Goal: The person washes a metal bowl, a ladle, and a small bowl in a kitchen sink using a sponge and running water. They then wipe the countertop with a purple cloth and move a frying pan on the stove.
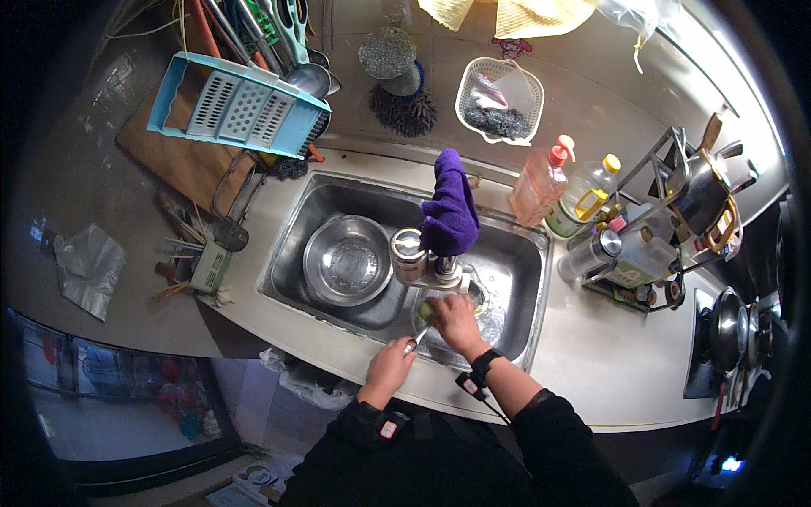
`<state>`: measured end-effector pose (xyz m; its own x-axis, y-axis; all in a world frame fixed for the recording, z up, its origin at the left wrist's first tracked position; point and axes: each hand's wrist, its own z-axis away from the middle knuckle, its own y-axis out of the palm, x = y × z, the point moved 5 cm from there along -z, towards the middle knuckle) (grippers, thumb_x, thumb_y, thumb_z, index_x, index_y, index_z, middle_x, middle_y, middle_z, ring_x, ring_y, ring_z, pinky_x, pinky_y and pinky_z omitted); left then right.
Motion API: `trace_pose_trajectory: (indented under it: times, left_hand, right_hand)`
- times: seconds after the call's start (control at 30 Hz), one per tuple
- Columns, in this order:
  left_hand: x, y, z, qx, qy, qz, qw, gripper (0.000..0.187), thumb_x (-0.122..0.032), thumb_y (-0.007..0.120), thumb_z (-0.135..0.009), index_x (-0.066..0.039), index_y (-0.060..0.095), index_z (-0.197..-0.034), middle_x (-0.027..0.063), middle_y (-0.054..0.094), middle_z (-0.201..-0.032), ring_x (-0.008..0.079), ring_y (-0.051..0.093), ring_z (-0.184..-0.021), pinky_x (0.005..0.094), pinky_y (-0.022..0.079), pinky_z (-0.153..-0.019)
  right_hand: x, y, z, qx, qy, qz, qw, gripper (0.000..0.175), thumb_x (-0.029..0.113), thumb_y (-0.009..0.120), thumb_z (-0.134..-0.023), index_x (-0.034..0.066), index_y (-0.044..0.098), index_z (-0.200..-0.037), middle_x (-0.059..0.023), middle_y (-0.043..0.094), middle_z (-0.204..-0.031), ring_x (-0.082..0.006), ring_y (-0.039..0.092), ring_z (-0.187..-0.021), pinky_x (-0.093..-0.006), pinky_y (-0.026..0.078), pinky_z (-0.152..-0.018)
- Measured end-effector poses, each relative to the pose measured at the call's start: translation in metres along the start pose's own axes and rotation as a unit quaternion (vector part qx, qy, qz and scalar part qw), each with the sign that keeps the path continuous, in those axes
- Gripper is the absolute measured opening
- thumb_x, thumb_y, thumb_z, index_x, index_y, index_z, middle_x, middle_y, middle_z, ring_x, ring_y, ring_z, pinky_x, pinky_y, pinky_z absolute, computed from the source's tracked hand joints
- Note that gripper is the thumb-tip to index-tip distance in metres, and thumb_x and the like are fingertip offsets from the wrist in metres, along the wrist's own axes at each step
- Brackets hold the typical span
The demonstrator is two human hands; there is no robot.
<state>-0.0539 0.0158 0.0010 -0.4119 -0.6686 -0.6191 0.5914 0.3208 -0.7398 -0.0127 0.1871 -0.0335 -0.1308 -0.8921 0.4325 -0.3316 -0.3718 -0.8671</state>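
My left hand (388, 367) grips the handle of a small kitchen tool with a bright metal end (421, 333), either a knife or a peeler. Over the right basin of the steel sink (518, 303), my right hand (457, 322) holds a small round green fruit or vegetable (427, 311). The metal end of the tool points up at the green piece, but contact between them is too small to tell. Just beyond my right hand stands the faucet with a cylindrical water filter (408, 255). A purple cloth (450, 209) is draped over the faucet.
A steel bowl (348, 261) sits in the left basin. Behind the sink stand a pink pump bottle (538, 185) and a yellow-capped bottle (580, 196). At right is a metal rack (618, 298) with bottles and a pot. A blue utensil basket (244, 111) hangs at upper left.
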Motion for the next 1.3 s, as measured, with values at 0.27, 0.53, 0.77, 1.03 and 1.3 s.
trace_pose_trajectory:
  times: [0.27,0.53,0.77,1.03,1.3]
  left_hand:
    - [-0.005,-0.009,0.023,0.002,0.006,-0.018,1.0,0.03,-0.024,0.058,-0.083,-0.013,0.054,-0.111,0.0128,0.058,-0.096,0.0359,0.058,-0.088,0.0455,0.047,-0.071]
    - [-0.002,-0.033,0.035,-0.023,0.043,-0.018,0.999,0.036,-0.024,0.062,-0.082,-0.012,0.055,-0.115,0.0108,0.059,-0.094,0.0326,0.059,-0.085,0.0418,0.048,-0.069]
    - [0.004,-0.025,0.031,-0.018,0.02,-0.036,0.999,0.036,-0.025,0.061,-0.082,-0.014,0.054,-0.115,0.01,0.059,-0.095,0.033,0.059,-0.085,0.0427,0.048,-0.07]
    - [-0.018,-0.039,0.018,-0.059,0.055,0.012,0.997,0.036,-0.024,0.061,-0.082,-0.011,0.054,-0.115,0.0129,0.058,-0.094,0.0349,0.058,-0.084,0.0419,0.047,-0.068]
    - [-0.022,-0.025,0.002,-0.001,0.01,-0.057,0.998,0.034,-0.026,0.06,-0.083,-0.01,0.052,-0.112,0.0127,0.057,-0.097,0.0366,0.057,-0.087,0.045,0.047,-0.072]
  right_hand:
    - [-0.035,0.005,0.002,0.063,0.085,0.099,0.989,0.026,0.028,0.052,-0.085,0.0165,0.059,-0.107,-0.005,0.056,-0.114,-0.0255,0.039,-0.123,-0.0605,0.023,-0.1]
    - [-0.069,-0.032,-0.027,-0.009,0.217,-0.007,0.976,0.031,0.026,0.048,-0.087,0.0156,0.055,-0.116,-0.0113,0.059,-0.111,-0.029,0.056,-0.1,-0.0443,0.041,-0.087]
    - [-0.028,-0.021,-0.002,0.146,0.085,-0.022,0.985,0.044,0.01,0.057,-0.075,0.0123,0.052,-0.119,-0.0105,0.051,-0.121,-0.0303,0.046,-0.115,-0.0442,0.033,-0.101]
    - [0.006,-0.004,0.026,-0.004,0.065,-0.147,0.987,0.026,0.011,0.05,-0.081,0.006,0.056,-0.106,-0.0167,0.053,-0.116,-0.0357,0.048,-0.109,-0.042,0.041,-0.09]
    - [-0.045,0.012,0.066,-0.06,0.388,-0.298,0.87,0.023,0.021,0.041,-0.092,0.0015,0.053,-0.089,-0.0248,0.056,-0.081,-0.0423,0.055,-0.076,-0.0437,0.043,-0.068]
